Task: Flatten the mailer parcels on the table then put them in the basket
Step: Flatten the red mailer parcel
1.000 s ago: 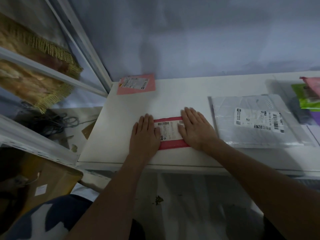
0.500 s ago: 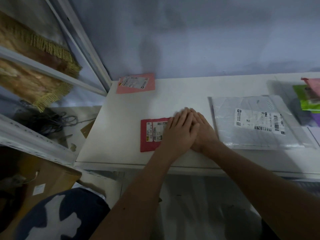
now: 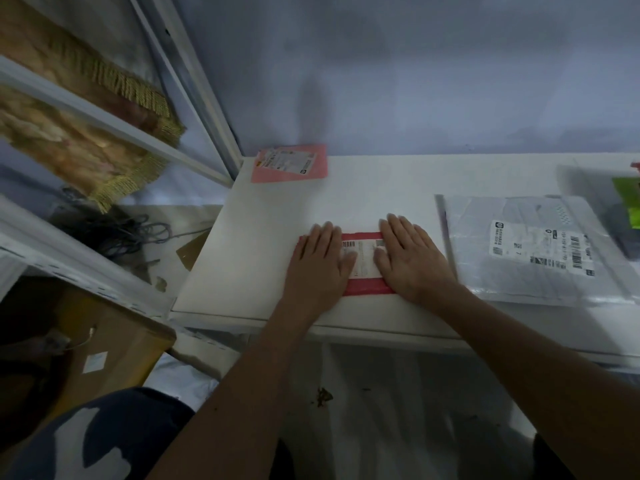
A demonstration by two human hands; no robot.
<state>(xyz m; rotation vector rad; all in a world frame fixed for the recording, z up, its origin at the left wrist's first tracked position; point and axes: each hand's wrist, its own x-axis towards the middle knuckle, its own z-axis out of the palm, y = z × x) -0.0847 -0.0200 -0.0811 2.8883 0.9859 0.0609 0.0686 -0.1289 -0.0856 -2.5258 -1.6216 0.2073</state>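
Note:
A small red mailer parcel [image 3: 364,287] with a white label lies flat near the front edge of the white table [image 3: 277,216]. My left hand [image 3: 320,261] presses palm-down on its left part, fingers spread. My right hand [image 3: 410,259] presses flat on its right part. Only the middle strip with the label shows between them. A pink mailer [image 3: 291,162] lies at the table's back left corner. A large grey plastic mailer [image 3: 533,251] with a barcode label lies flat to the right. No basket is in view.
A green packet [image 3: 627,202] and other packets sit at the far right edge. A window frame and a fringed cloth [image 3: 86,126] stand to the left. A cardboard box [image 3: 93,348] and dark cables [image 3: 114,233] lie on the floor at left.
Half a second ago my left hand was stacked over the right one on the parcel's right side. It has slid back to the left, so both hands lie apart again.

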